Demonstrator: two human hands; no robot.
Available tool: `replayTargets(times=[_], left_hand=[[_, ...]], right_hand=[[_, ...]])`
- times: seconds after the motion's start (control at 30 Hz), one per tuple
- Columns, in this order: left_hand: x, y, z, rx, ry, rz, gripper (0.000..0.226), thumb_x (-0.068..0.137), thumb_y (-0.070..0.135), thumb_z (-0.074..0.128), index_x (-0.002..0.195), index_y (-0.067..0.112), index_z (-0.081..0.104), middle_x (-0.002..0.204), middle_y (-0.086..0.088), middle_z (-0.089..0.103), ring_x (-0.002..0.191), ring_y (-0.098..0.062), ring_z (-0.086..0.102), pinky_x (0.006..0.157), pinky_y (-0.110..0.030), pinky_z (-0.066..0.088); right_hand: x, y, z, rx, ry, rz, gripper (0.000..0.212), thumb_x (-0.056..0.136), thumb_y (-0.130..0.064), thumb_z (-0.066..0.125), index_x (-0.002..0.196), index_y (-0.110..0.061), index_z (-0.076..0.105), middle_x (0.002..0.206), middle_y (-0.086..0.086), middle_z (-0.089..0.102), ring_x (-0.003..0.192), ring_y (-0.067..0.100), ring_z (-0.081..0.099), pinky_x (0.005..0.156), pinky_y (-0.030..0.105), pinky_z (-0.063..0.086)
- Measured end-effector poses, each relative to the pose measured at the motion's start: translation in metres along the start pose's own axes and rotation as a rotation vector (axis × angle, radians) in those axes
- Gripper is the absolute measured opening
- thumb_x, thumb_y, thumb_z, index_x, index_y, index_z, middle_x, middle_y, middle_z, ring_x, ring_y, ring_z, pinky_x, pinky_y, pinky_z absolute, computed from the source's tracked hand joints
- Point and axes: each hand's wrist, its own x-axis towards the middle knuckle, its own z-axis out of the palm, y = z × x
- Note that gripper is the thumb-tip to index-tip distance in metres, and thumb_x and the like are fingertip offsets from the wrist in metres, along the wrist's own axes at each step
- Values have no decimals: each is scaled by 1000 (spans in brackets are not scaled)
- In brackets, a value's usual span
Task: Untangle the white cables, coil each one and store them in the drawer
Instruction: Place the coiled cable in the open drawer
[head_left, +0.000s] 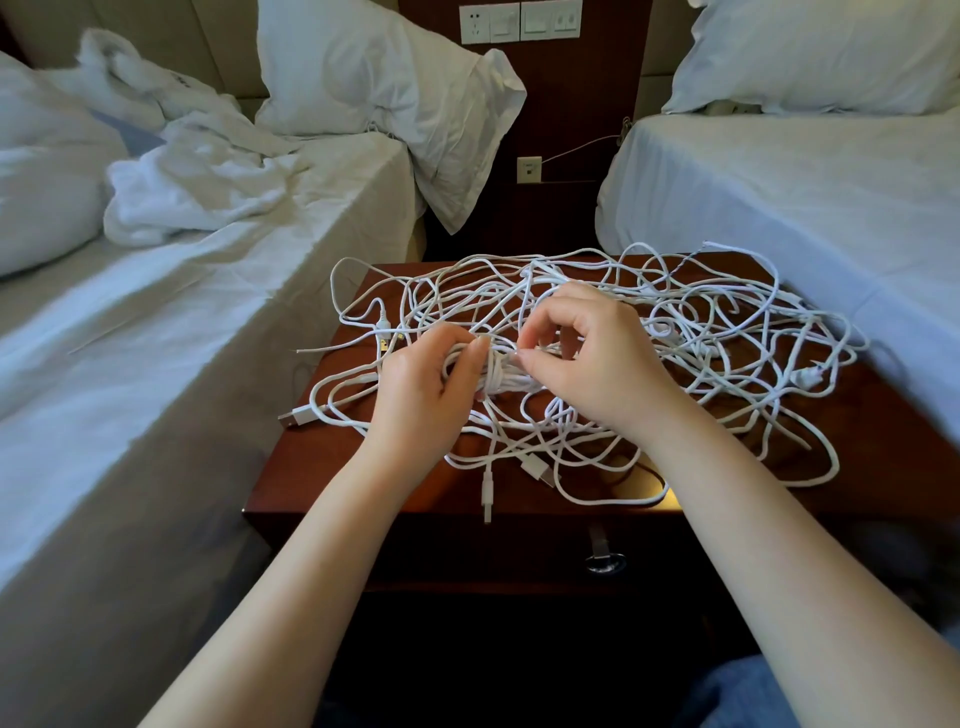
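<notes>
While the left hand (423, 400) grips a small wound bundle (501, 376) and the right hand (597, 364) pinches a strand at it, the white cables (717, 332) sprawl tangled toward three o'clock on the nightstand (306, 467), the drawer (467, 551) at six o'clock shut, so the task looks barely begun.

Tangled white cables (691, 332) sprawled across nightstand (322, 467), drawer (519, 551) closed

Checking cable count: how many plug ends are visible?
5: left-edge plug, front-centre plug, slim plug overhanging the front edge, rear-left plug, far-right plug. Others may hide in the tangle.
</notes>
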Motion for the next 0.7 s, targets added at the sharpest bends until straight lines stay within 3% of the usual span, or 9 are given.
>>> replayTargets(times=[0.17, 0.3, 0.47, 0.6, 0.7], left_hand=[[2, -1, 1, -8, -2, -58, 14, 96, 19, 53, 83, 15, 57, 60, 1, 59, 54, -12, 55, 47, -20, 41], [3, 1, 3, -39, 34, -111, 16, 97, 17, 53, 83, 11, 60, 60, 8, 56, 52, -2, 56, 47, -14, 41], [6, -1, 1, -109, 117, -138, 25, 98, 15, 52, 73, 16, 54, 54, 11, 49, 46, -2, 51, 46, -29, 43], [7, 2, -1, -142, 150, -139, 27, 98, 12, 51, 72, 12, 54, 53, 12, 47, 46, 2, 50, 45, -15, 37], [6, 0, -2, -139, 127, -142, 30, 99, 18, 50, 69, 24, 52, 50, 16, 53, 48, -2, 51, 49, -37, 47]], right_hand=[[-3, 2, 1, -79, 48, -135, 6, 81, -18, 63, 80, -23, 66, 82, -6, 55, 73, 13, 52, 63, 29, 48], [-4, 5, 3, -45, 40, -210, 21, 84, -20, 60, 98, -18, 75, 87, -10, 57, 72, 12, 53, 61, 32, 49], [-7, 11, 7, -26, 42, -264, 32, 83, -26, 67, 114, -17, 72, 95, -5, 61, 84, 7, 55, 71, 34, 51], [-9, 14, 12, -66, 58, -279, 44, 83, -32, 66, 125, -18, 66, 96, -6, 61, 83, 6, 55, 69, 37, 54], [-9, 14, 15, -75, 85, -288, 41, 85, -36, 61, 122, -18, 67, 94, -8, 62, 79, 8, 55, 65, 38, 53]])
